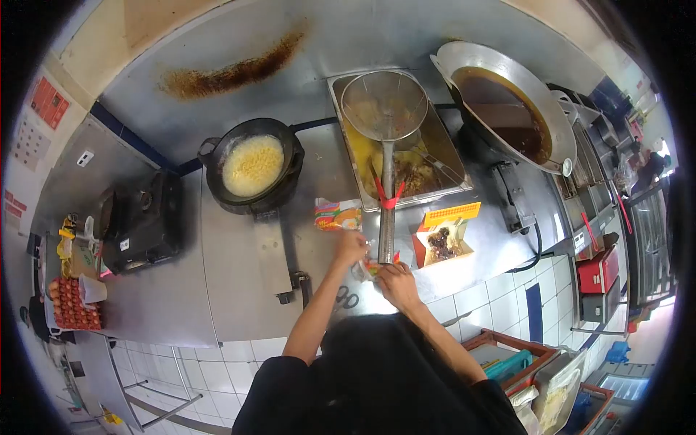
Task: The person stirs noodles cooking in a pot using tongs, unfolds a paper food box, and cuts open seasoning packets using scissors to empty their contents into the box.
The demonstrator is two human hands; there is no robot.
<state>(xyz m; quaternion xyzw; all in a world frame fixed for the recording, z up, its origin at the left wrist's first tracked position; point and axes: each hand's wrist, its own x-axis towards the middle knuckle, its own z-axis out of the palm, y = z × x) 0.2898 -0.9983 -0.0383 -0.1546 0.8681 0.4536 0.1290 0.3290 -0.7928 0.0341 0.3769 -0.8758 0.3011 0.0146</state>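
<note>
My left hand (351, 248) is closed on one edge of a small, shiny plastic packet (367, 270) with red and green print. The fingers of my right hand (397, 284) pinch the packet's other side; its contents are too small to make out. Just beyond my left hand lies an orange printed packet (338, 216). To the right stands an open yellow and red cardboard box (454, 239) with dark and pale food inside. A long-handled wire strainer (384, 105) rests across a metal tray (457, 170), its handle reaching down between my hands.
At the left, a black wok (212, 170) holds bubbling yellowish food. A large metal wok (558, 130) with dark brown liquid sits at the right. Further left are a black appliance (141, 221) and a stack of eggs (75, 304). Loose rings (346, 297) lie near the counter's front edge.
</note>
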